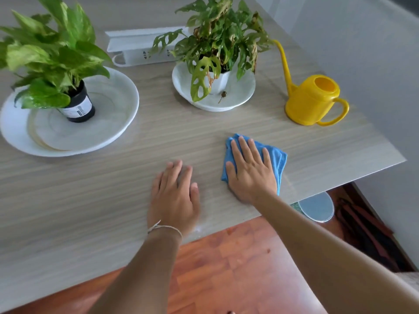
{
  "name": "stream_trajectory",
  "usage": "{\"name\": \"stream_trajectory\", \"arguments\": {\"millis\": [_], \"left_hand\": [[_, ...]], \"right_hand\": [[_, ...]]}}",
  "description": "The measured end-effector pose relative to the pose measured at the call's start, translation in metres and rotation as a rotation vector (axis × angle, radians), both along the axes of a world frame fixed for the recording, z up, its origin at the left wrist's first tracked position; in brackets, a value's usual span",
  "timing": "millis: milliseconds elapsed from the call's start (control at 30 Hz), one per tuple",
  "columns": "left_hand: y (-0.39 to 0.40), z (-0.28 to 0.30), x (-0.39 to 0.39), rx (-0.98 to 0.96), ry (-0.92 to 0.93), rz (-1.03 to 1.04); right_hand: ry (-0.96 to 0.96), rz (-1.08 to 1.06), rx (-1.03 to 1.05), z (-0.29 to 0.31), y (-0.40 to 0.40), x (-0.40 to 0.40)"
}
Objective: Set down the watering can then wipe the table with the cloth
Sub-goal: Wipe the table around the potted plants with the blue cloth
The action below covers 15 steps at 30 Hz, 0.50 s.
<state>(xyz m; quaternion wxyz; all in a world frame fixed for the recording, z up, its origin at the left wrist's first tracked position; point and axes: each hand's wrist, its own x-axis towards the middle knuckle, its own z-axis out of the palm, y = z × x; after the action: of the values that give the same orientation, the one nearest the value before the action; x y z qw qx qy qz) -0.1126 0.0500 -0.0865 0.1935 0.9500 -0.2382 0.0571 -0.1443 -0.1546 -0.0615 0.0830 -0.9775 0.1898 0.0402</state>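
Note:
A yellow watering can (314, 99) stands upright on the grey wood-grain table (90, 182) near the right edge, with its long spout pointing up and back. A folded blue cloth (277, 158) lies flat on the table in front of it. My right hand (250, 169) presses on the cloth with straight, spread fingers. To the left of the cloth, my left hand (174, 197) rests flat on the bare table near the front edge; it holds nothing.
A leafy plant in a black pot (78, 105) stands in a wide white dish (108, 123) at the left. A second plant in a white pot sits in a white bowl (240, 91) at the middle back. A white power strip (138, 49) lies behind. Wooden floor shows below the table's edge.

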Motion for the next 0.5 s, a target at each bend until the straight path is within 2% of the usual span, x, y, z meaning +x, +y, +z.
{"name": "stream_trajectory", "arguments": {"millis": [133, 267, 500], "left_hand": [[0.002, -0.004, -0.002, -0.092, -0.031, 0.005], [0.002, -0.005, 0.000, -0.116, -0.026, 0.015], [0.004, -0.004, 0.003, -0.121, -0.004, 0.027]], "right_hand": [[-0.047, 0.107, -0.009, -0.004, 0.030, -0.044], [-0.051, 0.183, -0.018, -0.007, 0.017, -0.056], [-0.077, -0.051, -0.010, -0.010, -0.041, -0.051]]}}
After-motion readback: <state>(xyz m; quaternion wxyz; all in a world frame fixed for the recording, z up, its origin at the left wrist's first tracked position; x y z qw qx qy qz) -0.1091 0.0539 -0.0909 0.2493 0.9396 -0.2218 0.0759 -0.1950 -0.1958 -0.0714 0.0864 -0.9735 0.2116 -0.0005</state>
